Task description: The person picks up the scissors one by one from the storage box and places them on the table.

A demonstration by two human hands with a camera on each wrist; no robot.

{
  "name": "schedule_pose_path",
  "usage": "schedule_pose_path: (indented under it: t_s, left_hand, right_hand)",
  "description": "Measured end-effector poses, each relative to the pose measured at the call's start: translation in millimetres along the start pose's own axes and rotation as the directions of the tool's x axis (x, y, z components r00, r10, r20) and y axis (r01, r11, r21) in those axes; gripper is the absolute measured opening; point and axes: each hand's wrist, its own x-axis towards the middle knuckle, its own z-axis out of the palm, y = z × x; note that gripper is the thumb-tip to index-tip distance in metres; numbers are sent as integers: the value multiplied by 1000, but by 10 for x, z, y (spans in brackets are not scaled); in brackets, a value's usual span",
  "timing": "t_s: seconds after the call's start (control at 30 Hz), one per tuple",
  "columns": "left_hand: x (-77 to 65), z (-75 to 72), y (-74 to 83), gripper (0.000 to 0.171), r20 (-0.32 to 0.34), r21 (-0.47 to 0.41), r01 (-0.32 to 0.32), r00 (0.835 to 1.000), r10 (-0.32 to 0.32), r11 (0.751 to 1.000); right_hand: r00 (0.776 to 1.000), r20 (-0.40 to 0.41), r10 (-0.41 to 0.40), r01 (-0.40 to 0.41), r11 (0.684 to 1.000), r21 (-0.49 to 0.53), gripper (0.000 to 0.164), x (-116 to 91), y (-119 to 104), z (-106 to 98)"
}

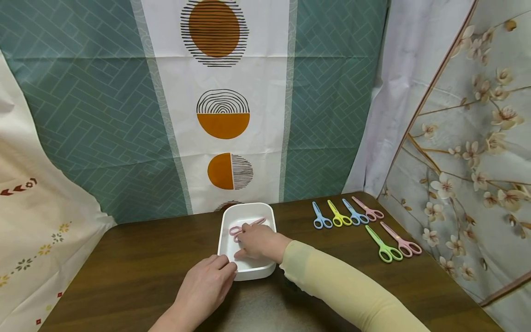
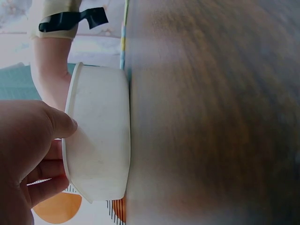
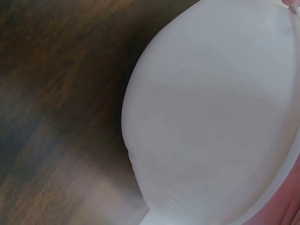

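Observation:
A white plastic bin [image 1: 255, 274] stands on the table, and a pair of pink scissors [image 1: 260, 221] lies inside it. My left hand [image 1: 209, 281] grips the bin's near left rim; the left wrist view shows the thumb against the outer wall and the fingers over the inner side. My right hand [image 1: 260, 242] reaches down into the bin, its fingertips right at the middle of the pink scissors and its thumb spread apart from them. The right hand covers part of the scissors. In the right wrist view the bin's wall [image 3: 206, 108] fills most of the picture.
On the right of the dark wooden table [image 1: 153, 249] lie blue scissors [image 1: 321, 219], yellow scissors [image 1: 339, 217], another blue pair [image 1: 356, 216], pink scissors [image 1: 371, 212], green scissors [image 1: 386, 250] and a larger pink pair [image 1: 405, 244]. A patterned curtain [image 1: 319, 115] hangs behind the table.

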Motion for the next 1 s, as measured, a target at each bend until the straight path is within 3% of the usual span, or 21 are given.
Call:
schedule_pose_path:
  t_s: [0.67,0.87,1.0]
  left_hand:
    - [-3,2,12,33,-12,5,1,1000,-1,1000]
    - [-5,6,13,34,-13,5,1,1000,-1,1000]
    - [-9,10,9,34,-18,2,-3,1000,3,1000]
  right_hand:
    - [999,10,-51,50,998,32,42,-100,77,-48]
    - [996,-34,-81,81,997,1,38,-110,117,-4]
    - [990,-81,-114,113,993,-21,26,-118,154,23]
